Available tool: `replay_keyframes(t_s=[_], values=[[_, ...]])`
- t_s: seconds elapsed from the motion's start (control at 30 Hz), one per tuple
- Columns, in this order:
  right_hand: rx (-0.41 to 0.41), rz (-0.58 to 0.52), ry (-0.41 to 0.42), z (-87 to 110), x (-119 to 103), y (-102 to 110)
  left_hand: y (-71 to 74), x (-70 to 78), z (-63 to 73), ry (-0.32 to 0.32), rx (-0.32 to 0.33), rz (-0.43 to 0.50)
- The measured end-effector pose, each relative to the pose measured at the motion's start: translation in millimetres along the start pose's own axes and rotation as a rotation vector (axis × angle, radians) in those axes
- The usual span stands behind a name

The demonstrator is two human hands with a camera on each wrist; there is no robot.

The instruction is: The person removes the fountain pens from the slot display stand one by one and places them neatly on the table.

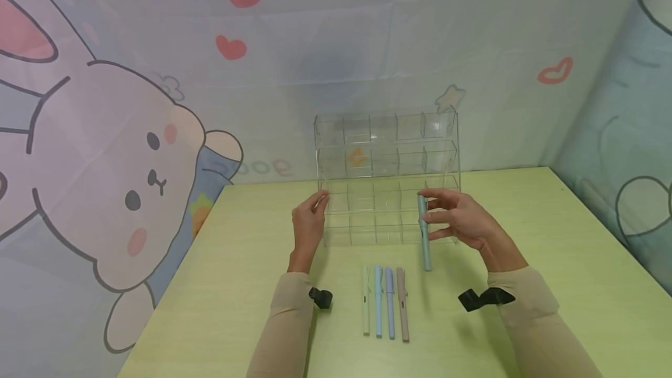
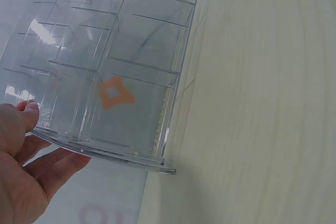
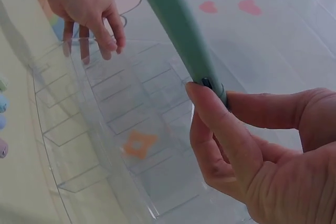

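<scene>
In the head view a clear tiered rack [image 1: 387, 197] with several compartments stands upright near the back of the table. My left hand [image 1: 308, 223] holds its left side edge; the left wrist view shows the thumb on one face of the side panel and fingers [image 2: 62, 169] on the other. A muted green pen [image 1: 426, 249] is pinched by my right hand [image 1: 464, 220] in front of the rack's lower right part. It hangs nearly upright in the head view, apart from the table. The right wrist view shows thumb and fingers around one end of the pen [image 3: 181, 30].
On the table in front of the rack lie a light green pen [image 1: 366, 302], a light blue pen [image 1: 378, 302], a lavender pen [image 1: 390, 302] and a brownish pen [image 1: 402, 305], side by side. A printed cloth [image 1: 325, 45] hangs behind the table [image 1: 226, 284].
</scene>
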State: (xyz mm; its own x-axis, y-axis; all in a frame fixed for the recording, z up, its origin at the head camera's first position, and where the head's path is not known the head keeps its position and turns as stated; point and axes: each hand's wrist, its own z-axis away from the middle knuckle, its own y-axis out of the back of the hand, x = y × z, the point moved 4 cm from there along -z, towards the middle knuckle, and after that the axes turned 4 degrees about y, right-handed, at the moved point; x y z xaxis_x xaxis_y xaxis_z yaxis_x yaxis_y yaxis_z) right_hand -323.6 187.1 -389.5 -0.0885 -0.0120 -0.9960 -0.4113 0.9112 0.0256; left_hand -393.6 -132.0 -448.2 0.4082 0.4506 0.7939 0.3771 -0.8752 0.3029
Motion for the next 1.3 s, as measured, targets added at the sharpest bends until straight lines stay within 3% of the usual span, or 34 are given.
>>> replay_keyframes(t_s=[0.3,0.7,1.3], values=[[-0.103,-0.021,-0.098,-4.0,11.6,-2.4,-0.9,0.1,-0.6,-0.02,0.004,-0.003],[-0.204,0.076,-0.176,-6.2,31.0,-4.9,-1.3,0.8,-1.7,-0.003,0.004,0.003],[-0.205,0.158,-0.261,-12.0,59.7,-5.7,-0.7,1.1,-0.7,0.011,0.002,0.003]])
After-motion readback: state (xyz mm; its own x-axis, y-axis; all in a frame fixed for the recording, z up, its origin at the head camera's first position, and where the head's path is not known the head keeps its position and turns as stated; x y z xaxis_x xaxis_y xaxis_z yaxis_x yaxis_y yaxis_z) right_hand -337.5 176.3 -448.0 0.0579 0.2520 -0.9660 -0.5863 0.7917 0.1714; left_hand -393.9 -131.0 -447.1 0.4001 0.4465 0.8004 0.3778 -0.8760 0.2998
